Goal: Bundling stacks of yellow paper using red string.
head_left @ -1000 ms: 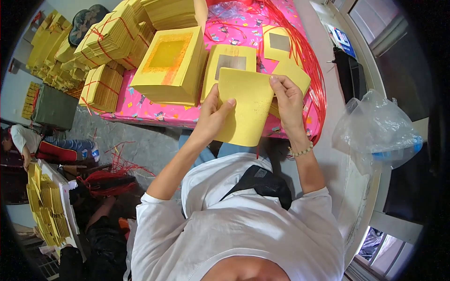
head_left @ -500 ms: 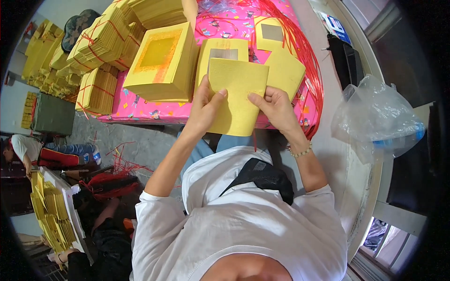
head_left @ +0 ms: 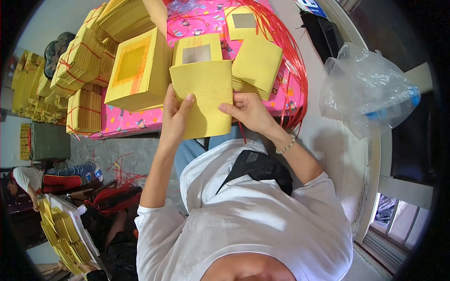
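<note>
Between my two hands I hold a stack of yellow paper [head_left: 204, 93], slightly curved, above the table's near edge. My left hand [head_left: 176, 112] grips its left side, thumb on the front face. My right hand [head_left: 246, 110] pinches the lower right edge, with its fingers partly hidden behind. Just beyond lies yellow paper with a silver patch [head_left: 197, 54]. A fanned stack of yellow sheets [head_left: 258, 63] rests to the right, and another silver-patched sheet [head_left: 243, 23] lies farther back. On the left stands a thick yellow block [head_left: 140, 70] with an orange-bordered square on top.
The table has a pink patterned cover [head_left: 119, 122]. Red plastic strips [head_left: 295, 70] hang over its right side. Tied yellow bundles [head_left: 84, 110] are piled at left. A clear plastic bag [head_left: 368, 89] sits at right. Other people handle yellow paper [head_left: 63, 232] at lower left.
The view has shifted, so the table appears farther left. I still hold the paper in both hands, and my right hand sits lower along its right edge.
</note>
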`<state>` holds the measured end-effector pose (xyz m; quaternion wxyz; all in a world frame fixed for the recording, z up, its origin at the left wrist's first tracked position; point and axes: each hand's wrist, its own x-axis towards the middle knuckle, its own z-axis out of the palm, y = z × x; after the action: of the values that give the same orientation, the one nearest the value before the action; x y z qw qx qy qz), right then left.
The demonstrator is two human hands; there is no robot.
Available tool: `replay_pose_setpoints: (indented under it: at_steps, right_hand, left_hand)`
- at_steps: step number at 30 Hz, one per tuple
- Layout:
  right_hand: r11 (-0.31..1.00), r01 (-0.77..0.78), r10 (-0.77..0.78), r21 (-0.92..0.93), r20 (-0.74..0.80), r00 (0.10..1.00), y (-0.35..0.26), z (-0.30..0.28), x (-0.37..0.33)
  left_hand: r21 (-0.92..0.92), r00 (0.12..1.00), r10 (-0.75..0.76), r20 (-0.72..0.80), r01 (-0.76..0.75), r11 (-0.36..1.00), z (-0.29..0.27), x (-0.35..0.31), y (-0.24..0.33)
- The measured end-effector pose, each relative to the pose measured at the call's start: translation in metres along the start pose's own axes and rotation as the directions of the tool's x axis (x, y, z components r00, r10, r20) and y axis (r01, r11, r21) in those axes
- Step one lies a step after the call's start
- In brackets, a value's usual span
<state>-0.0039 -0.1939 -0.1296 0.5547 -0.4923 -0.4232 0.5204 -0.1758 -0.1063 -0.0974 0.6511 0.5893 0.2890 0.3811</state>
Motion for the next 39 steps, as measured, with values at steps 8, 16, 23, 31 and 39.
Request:
replay_pose_setpoints:
  at_steps: [8, 16, 23, 31, 39]
  right_hand:
    - [0.996, -0.089, 0.089, -0.004, 0.047, 0.995, 0.001, 0.002, -0.012]
    - [0.997, -0.074, 0.074, -0.034, -0.024, 0.997, 0.01, 0.005, -0.021]
    - [0.984, 0.146, -0.132, 0.106, -0.131, 0.983, -0.018, -0.023, -0.014]
    - [0.984, 0.09, -0.142, -0.155, -0.368, 0.919, -0.051, -0.093, 0.016]
    - [0.921, -0.097, -0.13, -0.379, -0.53, 0.838, 0.002, -0.139, 0.041]
  left_hand:
    - [-0.014, 0.993, -0.027, -0.111, 0.026, 1.0, 0.0, 0.002, 0.005]
    - [0.036, 0.991, 0.085, -0.105, -0.082, 0.996, 0.004, 0.005, 0.008]
    - [0.063, 0.996, -0.067, 0.05, 0.064, 0.996, 0.014, 0.032, 0.017]
    - [0.403, 0.941, -0.196, 0.275, 0.072, 0.912, 0.061, 0.131, 0.014]
    - [0.508, 0.936, -0.266, 0.232, 0.117, 0.854, 0.083, 0.175, -0.061]
